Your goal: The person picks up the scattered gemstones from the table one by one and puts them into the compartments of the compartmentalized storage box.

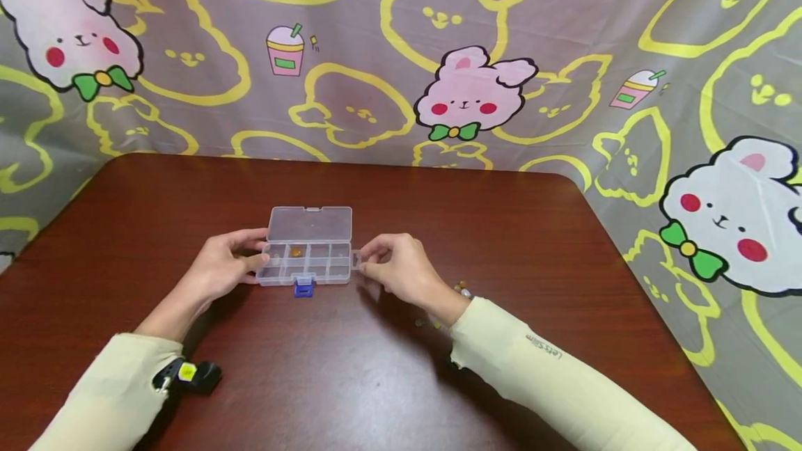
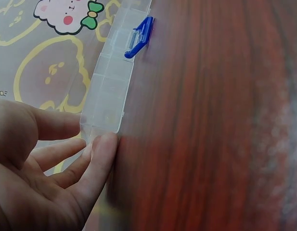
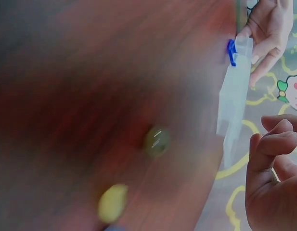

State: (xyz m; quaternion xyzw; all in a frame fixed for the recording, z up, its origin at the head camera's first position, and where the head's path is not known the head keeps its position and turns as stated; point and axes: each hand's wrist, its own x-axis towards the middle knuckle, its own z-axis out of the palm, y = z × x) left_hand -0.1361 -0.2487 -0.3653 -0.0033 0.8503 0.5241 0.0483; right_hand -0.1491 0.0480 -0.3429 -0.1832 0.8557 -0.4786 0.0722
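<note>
A clear plastic compartment box [image 1: 307, 271] lies on the table with its lid [image 1: 310, 223] raised at the back. One amber bead [image 1: 296, 252] sits in a back-row compartment. A blue latch [image 1: 303, 288] hangs at the front. My left hand [image 1: 222, 263] grips the box's left end between thumb and fingers. At the right end, my right hand [image 1: 401, 266] is beside the hanging tab [image 1: 356, 259], fingers bent and thumb close to them. In the right wrist view its fingertips appear apart from the box; whether they pinch something small is hidden.
Several small beads [image 1: 462, 289] lie by my right wrist, partly hidden by it. The right wrist view shows an olive-green bead [image 3: 157, 141] and a yellow bead [image 3: 113, 203]. Behind the brown table [image 1: 407, 186] hangs a patterned curtain [image 1: 351, 33].
</note>
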